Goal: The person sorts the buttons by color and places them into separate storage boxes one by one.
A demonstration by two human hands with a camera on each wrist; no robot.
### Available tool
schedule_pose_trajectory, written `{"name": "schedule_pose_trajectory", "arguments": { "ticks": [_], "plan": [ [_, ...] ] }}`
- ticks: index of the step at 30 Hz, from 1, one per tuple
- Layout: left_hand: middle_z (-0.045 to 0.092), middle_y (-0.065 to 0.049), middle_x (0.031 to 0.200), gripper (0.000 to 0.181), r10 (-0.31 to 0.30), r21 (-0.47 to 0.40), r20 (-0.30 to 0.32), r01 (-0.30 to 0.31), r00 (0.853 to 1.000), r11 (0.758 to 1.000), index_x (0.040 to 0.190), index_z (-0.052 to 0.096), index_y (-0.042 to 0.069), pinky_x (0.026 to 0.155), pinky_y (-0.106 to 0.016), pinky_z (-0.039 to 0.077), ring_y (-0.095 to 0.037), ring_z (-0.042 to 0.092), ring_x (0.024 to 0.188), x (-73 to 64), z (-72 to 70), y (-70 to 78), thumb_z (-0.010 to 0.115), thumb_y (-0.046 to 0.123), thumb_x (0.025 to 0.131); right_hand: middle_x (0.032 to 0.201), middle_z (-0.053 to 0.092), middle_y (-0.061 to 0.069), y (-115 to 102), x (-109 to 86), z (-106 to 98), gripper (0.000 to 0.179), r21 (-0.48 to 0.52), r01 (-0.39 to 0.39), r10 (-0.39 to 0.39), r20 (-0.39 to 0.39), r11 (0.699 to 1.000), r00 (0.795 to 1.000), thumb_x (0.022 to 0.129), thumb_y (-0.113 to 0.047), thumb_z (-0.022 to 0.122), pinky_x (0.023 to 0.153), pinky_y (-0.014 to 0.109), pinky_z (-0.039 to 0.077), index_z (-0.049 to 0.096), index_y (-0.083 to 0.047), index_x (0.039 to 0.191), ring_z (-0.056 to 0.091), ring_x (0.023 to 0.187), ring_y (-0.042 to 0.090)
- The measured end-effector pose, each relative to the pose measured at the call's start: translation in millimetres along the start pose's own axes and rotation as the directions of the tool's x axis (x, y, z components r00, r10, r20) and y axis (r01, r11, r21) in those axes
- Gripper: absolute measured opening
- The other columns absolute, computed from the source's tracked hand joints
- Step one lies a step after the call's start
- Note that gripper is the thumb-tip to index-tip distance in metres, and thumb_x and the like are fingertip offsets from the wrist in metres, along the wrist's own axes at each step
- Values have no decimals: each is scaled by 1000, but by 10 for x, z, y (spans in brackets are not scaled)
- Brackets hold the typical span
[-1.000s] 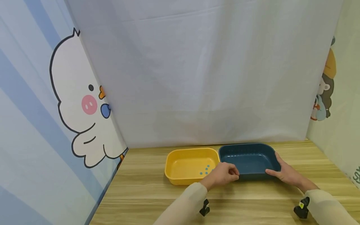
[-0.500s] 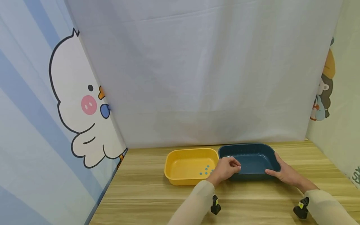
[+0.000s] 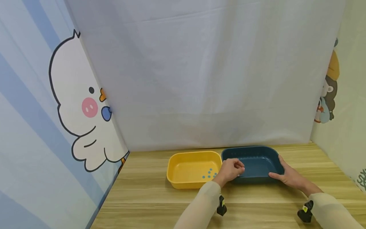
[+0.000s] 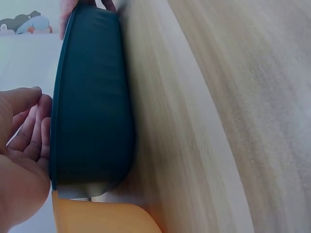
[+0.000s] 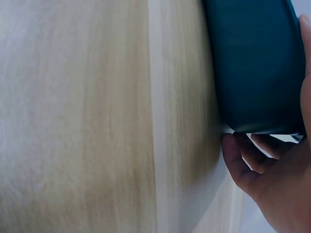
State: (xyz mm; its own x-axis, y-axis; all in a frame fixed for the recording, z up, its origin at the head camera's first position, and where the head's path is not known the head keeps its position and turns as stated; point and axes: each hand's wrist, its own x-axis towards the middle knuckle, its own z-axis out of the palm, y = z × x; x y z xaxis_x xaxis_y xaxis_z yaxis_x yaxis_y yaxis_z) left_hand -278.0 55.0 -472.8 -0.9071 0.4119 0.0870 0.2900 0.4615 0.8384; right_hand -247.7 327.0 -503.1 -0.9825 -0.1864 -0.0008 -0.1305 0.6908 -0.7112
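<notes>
My left hand (image 3: 229, 170) is over the front left part of a dark blue tray (image 3: 257, 180). Its fingers are curled, with thumb and index tips close together; whether something small sits between them is hidden. In the left wrist view the same hand (image 4: 24, 145) is beside the tray's rim (image 4: 54, 121). At the tray's right front corner my right hand (image 3: 291, 175) grips the wall, thumb at the front rim, fingers along the side. The right wrist view shows fingers (image 5: 238, 158) against the tray's end. Several small blue discs (image 3: 209, 172) lie in a yellow tray (image 3: 188, 185).
The yellow tray stands directly left of the dark blue one, nearly touching. Both rest on a wood-grain table (image 3: 257, 206). Behind them hangs a grey-white curtain (image 3: 200, 79), and printed cloth walls (image 3: 28, 127) stand at the sides. Each wrist carries a small black device (image 3: 221, 206).
My left hand has moved slightly right and forward, from the dark blue tray's front edge to over its inside. The right hand keeps its hold, and the trays stay in place.
</notes>
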Motion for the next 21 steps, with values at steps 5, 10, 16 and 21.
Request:
{"name": "schedule_pose_trajectory", "arguments": {
  "ticks": [5,10,16,21],
  "plan": [
    [60,8,72,4,-25,-17,13,25,1000,1000,90,69,9,56,-18,49,-14,63,63,29,-12,-45,65,10,90,144,-1,43,7,13,31,105,-6,2,-2,5,1000,1000,90,-34,64,95,70,20,-16,6,145,13,125,63],
    [61,7,72,4,-48,1,3,48,999,999,90,68,9,54,-20,48,-19,65,65,42,-35,-51,66,13,90,144,0,43,7,24,52,106,-8,12,-12,0,1000,1000,89,-34,65,95,70,20,-15,6,145,13,125,63],
    [61,7,74,4,-47,33,-3,47,999,998,89,68,10,55,-19,49,-17,65,66,83,-20,-38,65,13,90,144,0,43,2,14,49,106,3,13,-13,-9,1000,1000,89,-34,66,95,70,20,-15,7,145,13,125,63],
    [61,8,74,5,-47,49,-6,47,999,998,89,68,10,54,-19,48,-17,65,66,133,8,-20,65,15,90,143,0,44,-7,-4,8,106,-4,13,-13,-19,1000,1000,89,-34,65,94,70,22,-15,7,144,15,123,64]
  ]
}}
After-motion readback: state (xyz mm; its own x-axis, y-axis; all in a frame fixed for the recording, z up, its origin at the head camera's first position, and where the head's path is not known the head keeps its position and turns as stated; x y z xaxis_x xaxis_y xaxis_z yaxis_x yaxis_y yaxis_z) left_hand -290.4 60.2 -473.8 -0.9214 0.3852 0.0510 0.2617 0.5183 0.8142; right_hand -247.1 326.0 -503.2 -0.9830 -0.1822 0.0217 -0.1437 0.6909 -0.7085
